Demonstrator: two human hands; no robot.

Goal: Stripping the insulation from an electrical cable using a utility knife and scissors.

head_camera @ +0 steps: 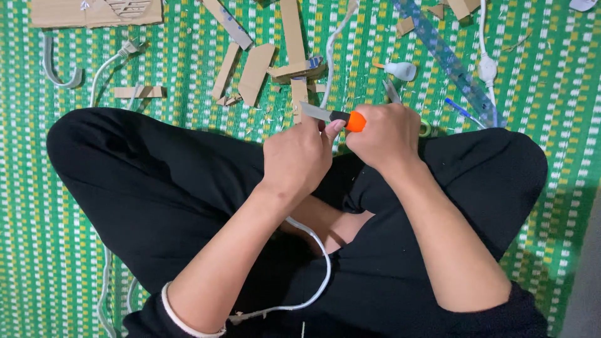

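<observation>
I sit cross-legged in black trousers on a green woven mat [551,94]. My right hand [383,136] grips the orange handle of a utility knife [332,116], whose steel blade points left. My left hand [297,158] is closed right beside the blade, thumb near the handle's black collar, pinching something small that my fingers hide. A thin white cable [316,275] loops over my lap from under the left hand down toward my left sleeve.
Several cardboard strips [255,72] and scraps lie on the mat ahead, with a larger cardboard sheet [94,11] at the top left. A clear blue ruler [447,59], a blue pen [460,107], white cords with plugs [116,56] and a small white bulb-shaped piece [400,70] lie around.
</observation>
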